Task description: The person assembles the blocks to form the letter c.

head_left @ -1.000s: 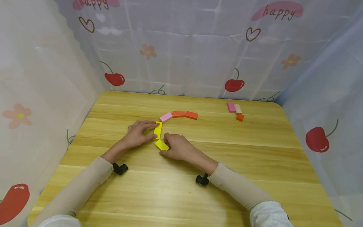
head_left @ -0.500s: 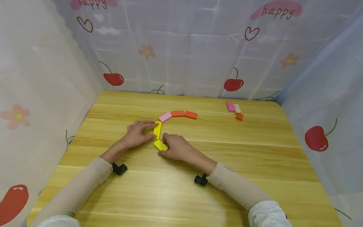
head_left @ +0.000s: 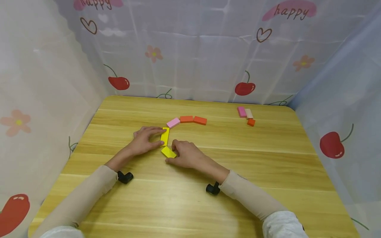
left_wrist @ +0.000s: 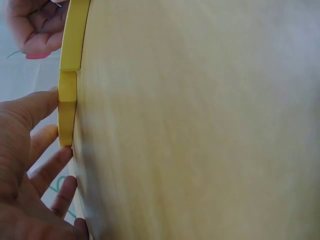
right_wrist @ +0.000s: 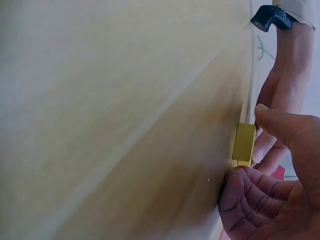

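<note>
Head view showed a wooden table [head_left: 268,172] walled on three sides by a pale curtain [head_left: 202,59] printed with cherries, flowers and hearts. Landmark taken: the upright yellow block [head_left: 165,136], lying flat near the table's middle with its long axis running away from the person.

Left hand [head_left: 143,140] lay just left of that block; index finger reached along its far end, thumb touched its near left side, so the fingers pinched it. Left wrist view confirmed fingertips [left_wrist: 47,100] against the block's edge.

Second yellow block [head_left: 168,152] lay just nearer than the landmark, turned at an angle, one corner touching or almost touching the landmark's near end. Right hand [head_left: 184,154] sat to the right of it, fingers curled, thumb and fingertips gripping the angled block. Right wrist view showed the thumb [right_wrist: 280,125] over that block [right_wrist: 244,142].

Hands were close together, each clamped on its own block, not touching each other as far as could be told.

Beyond the landmark, a pink block [head_left: 173,123] sat just past its far end, then two orange blocks [head_left: 193,119] continued rightward in an arc. Well off to the right and farther back: a small group of pink, cream and orange blocks [head_left: 247,115]. Black wrist-mounted cameras [head_left: 125,177] showed at both sleeves.
</note>
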`<state>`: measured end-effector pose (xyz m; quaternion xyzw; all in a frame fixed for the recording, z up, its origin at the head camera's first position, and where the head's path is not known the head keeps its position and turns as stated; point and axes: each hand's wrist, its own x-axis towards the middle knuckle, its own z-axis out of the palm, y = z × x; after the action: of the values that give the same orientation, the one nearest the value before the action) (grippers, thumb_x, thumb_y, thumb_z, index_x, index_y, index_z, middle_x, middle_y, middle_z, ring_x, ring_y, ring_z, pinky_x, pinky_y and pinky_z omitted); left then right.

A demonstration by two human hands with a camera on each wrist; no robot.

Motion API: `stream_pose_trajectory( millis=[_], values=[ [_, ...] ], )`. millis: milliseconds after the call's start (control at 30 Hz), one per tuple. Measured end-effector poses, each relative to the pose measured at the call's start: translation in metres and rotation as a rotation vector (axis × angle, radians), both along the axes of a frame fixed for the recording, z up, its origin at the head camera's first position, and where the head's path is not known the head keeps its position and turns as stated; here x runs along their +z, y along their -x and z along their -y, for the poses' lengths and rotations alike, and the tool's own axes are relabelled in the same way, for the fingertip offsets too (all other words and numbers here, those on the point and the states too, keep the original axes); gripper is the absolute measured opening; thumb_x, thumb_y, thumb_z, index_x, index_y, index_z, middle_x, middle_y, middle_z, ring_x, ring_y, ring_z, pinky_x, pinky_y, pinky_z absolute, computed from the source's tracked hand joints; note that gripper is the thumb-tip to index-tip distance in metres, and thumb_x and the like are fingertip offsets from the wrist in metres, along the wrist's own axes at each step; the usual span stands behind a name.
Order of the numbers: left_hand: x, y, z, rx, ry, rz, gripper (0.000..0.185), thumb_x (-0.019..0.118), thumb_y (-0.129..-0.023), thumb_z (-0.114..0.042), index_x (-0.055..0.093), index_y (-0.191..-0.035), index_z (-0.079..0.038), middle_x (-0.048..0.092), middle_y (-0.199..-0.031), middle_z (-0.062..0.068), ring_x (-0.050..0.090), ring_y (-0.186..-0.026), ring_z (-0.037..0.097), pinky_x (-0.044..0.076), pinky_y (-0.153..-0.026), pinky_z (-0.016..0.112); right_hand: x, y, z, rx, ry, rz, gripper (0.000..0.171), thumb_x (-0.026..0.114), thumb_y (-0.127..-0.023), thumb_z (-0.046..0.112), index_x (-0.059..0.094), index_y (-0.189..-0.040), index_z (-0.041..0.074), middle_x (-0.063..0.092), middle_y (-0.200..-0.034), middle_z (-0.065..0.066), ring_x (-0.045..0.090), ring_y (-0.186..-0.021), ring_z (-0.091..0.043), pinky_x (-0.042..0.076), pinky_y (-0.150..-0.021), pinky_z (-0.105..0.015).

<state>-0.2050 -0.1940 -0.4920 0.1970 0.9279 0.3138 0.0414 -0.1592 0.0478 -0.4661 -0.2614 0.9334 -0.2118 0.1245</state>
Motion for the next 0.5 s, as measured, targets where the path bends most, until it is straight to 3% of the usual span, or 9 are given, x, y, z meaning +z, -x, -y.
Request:
stream_pose_trajectory(
  millis=[500],
  values=[
    [0.000, 0.001, 0.000, -0.008, 0.009, -0.011, 0.055, 0.071, -0.087, -0.049, 0.057, -0.138, -0.034, 0.053, -0.147, 0.000, 0.038, -0.133, 0.033, 0.018, -0.093, 0.056, -0.002, 0.006, -0.037, -0.038, 0.076, -0.005, 0.053, 0.066, -0.083, 0.065, 0.058, -0.109, 0.020, 0.058, -0.072, 0.006, 0.052, -0.062, -0.011, 0.043, -0.058, -0.027]
  ],
)
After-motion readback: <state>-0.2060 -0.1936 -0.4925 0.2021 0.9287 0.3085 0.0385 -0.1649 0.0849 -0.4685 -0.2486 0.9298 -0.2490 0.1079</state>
